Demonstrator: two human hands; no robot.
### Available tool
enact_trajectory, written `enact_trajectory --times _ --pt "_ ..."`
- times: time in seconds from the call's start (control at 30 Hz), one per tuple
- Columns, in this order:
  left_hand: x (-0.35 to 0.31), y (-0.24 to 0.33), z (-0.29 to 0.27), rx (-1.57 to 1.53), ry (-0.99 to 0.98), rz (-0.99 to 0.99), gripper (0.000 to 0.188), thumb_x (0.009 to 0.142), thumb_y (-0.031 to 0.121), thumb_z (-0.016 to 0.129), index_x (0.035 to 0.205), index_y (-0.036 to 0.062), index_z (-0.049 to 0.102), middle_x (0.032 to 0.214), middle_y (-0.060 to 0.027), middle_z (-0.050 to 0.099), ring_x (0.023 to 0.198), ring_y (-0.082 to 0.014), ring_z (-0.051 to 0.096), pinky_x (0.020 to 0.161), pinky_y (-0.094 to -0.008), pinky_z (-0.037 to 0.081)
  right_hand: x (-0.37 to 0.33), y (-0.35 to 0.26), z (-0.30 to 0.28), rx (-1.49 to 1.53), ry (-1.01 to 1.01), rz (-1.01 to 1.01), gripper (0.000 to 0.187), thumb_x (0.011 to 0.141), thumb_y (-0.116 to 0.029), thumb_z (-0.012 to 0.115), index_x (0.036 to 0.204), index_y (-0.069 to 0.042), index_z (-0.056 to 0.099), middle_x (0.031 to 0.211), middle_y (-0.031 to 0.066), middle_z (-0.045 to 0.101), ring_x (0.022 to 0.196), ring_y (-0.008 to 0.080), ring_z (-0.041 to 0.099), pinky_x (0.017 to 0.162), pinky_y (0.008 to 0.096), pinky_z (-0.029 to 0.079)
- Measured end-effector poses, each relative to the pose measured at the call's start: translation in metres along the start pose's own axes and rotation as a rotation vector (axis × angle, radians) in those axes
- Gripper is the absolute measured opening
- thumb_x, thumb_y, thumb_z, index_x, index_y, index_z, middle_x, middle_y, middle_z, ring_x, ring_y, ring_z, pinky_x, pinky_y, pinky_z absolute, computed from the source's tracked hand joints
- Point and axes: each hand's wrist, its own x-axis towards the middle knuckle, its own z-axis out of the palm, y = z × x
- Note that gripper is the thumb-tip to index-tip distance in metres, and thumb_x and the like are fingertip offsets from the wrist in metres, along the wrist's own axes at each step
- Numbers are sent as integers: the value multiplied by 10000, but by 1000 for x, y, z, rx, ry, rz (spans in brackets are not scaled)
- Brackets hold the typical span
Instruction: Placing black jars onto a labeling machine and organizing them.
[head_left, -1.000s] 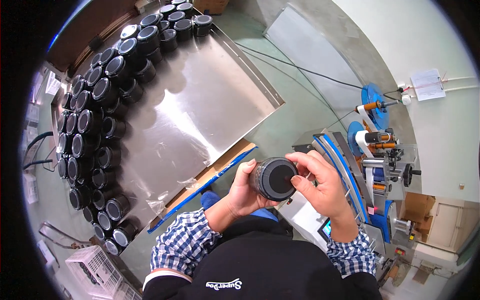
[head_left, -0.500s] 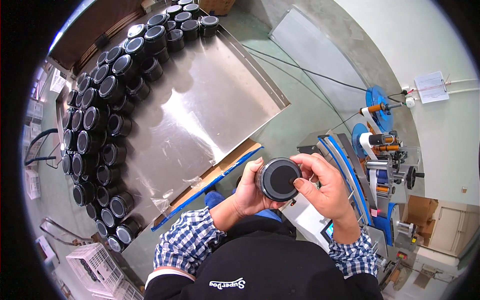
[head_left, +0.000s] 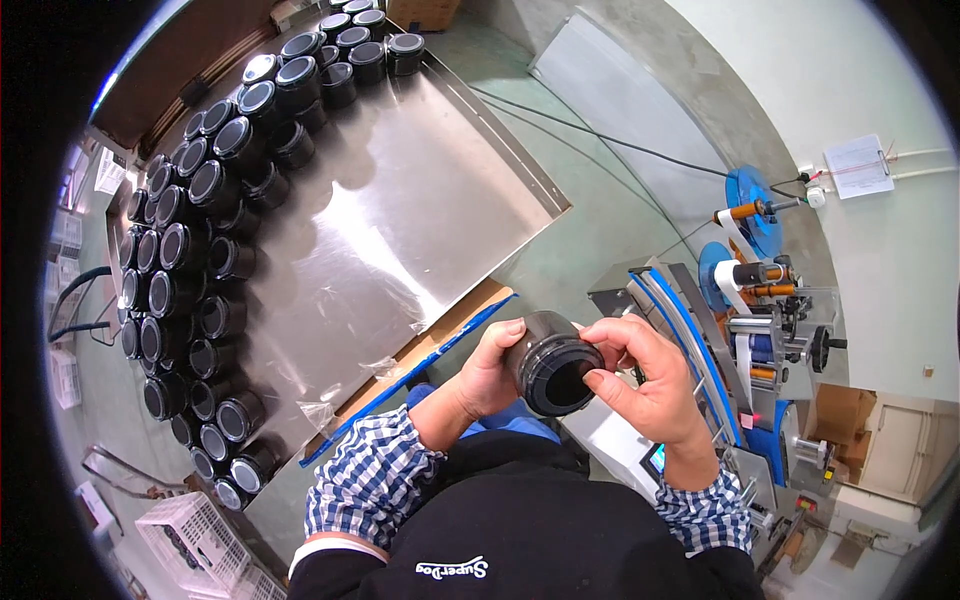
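Between my two hands, in front of my body, is a dark jar [head_left: 557, 375] with a black lid. It is tilted so that the lid faces up toward me and the jar's side shows beyond it. My left hand [head_left: 488, 372] wraps round the jar's left side, thumb on top near its shoulder. On the right, my right hand [head_left: 648, 378] grips the lid's edge, with the thumb near the lid's face and bent fingers behind. Many matching black-lidded jars [head_left: 175, 262] stand packed on a steel table [head_left: 400, 220] at the left, some stacked on others.
A labelling machine [head_left: 745, 330] with blue reels and a conveyor with blue rails [head_left: 680, 340] stands at my right. White plastic crates [head_left: 195, 535] sit at lower left. A cardboard strip with blue edging [head_left: 430, 360] runs along the table's near edge. A cable [head_left: 600, 135] crosses the floor.
The jar has tipped in my hands: its lid now slants lower toward me and more of its side shows. Both hands keep their hold. The view has shifted slightly.
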Motion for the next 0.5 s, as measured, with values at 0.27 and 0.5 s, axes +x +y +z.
enact_trajectory --times 0.27,0.5 --pt "5 0 6 93 -68 118 635 874 486 512 1303 18 497 1199 -106 609 1080 -181 596 945 -326 461 -7 13 -5 -21 69 -24 327 791 -28 699 1108 -38 616 882 52 565 739 126 557 651 259 444" --pt "5 -7 23 237 134 225 538 847 313 653 1255 28 450 1122 -74 572 993 -146 581 883 -315 484 -17 28 -1 -42 301 17 260 840 -114 686 1079 -41 613 1017 65 572 844 150 578 680 263 438"
